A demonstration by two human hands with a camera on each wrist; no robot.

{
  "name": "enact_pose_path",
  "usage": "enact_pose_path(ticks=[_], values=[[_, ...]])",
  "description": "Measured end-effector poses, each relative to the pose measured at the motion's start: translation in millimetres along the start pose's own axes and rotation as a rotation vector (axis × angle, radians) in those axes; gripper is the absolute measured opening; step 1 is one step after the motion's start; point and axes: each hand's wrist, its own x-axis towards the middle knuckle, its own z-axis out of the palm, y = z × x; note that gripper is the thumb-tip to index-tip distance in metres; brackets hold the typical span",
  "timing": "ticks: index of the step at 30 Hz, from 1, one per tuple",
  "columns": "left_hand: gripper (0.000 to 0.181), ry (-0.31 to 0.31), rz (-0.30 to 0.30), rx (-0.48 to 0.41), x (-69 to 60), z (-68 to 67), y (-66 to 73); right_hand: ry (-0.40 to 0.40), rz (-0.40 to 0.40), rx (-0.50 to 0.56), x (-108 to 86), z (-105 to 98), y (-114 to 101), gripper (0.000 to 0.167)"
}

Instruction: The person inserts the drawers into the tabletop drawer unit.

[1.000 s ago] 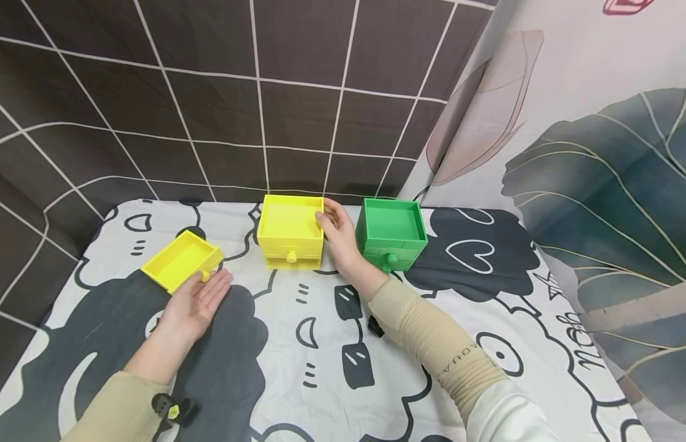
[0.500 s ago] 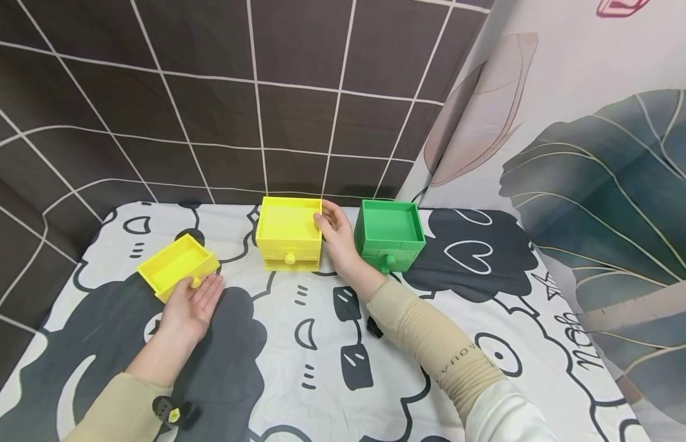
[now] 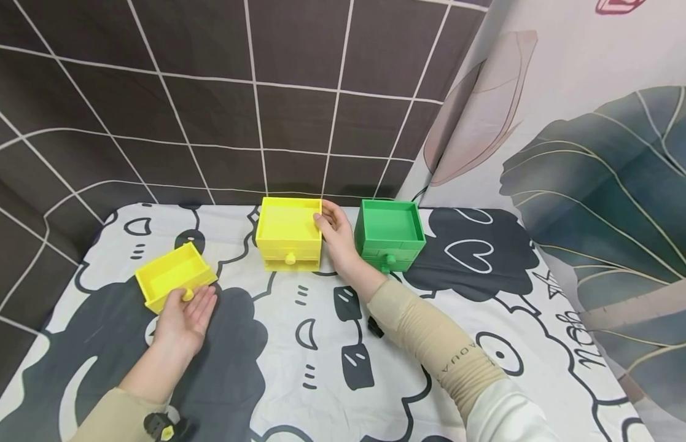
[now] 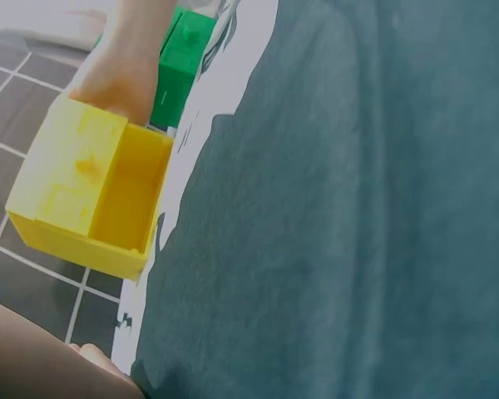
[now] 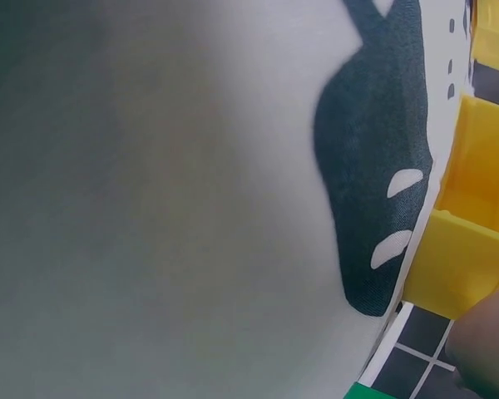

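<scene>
A small yellow drawer [image 3: 175,274] with a round knob [image 3: 187,294] is at the left in the head view, tilted. My left hand [image 3: 183,322] holds it at the front, thumb beside the knob and fingers extended below. Toward the back middle stands a yellow mini cabinet [image 3: 289,221] with one knobbed drawer front. In the left wrist view the cabinet [image 4: 71,166] shows an open slot [image 4: 133,187] beside that drawer front. My right hand [image 3: 343,239] grips the cabinet's right wall, thumb at the top rim. The right wrist view shows only part of this hand [image 5: 486,345].
A green mini cabinet [image 3: 390,230] stands just right of my right hand. Behind runs a dark wall cloth [image 3: 210,110] with white grid lines. A printed black-and-white cloth [image 3: 287,380] covers the table. A small black object [image 3: 374,326] lies near my right forearm.
My left hand has drawn back slightly toward me and left with the yellow drawer, which has turned and tilted. The right hand and both cabinets have stayed in place.
</scene>
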Motion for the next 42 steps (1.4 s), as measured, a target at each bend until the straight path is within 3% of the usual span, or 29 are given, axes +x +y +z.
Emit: enact_pose_path(ticks=[5,11,19,33,42], values=[[0.022,-0.01,-0.008,0.021,-3.2,-2.9,-6.0,0.002,-0.004,-0.005,0.1,0.5,0.4,0.046],[0.022,-0.033,-0.006,0.123,-6.4,-2.9,-16.8,0.01,-0.007,0.0,0.1,0.6,1.2,0.046],[0.021,-0.072,0.008,0.19,-9.0,0.5,-33.6,0.011,0.001,-0.015,0.0,1.3,0.1,0.046],[0.024,-0.157,0.068,0.386,-13.0,2.6,-62.5,0.017,0.009,-0.033,-1.4,0.5,-0.8,0.046],[0.029,-0.168,0.093,0.43,-14.1,6.8,-78.1,0.016,-0.005,-0.029,-0.4,1.0,-0.2,0.046]])
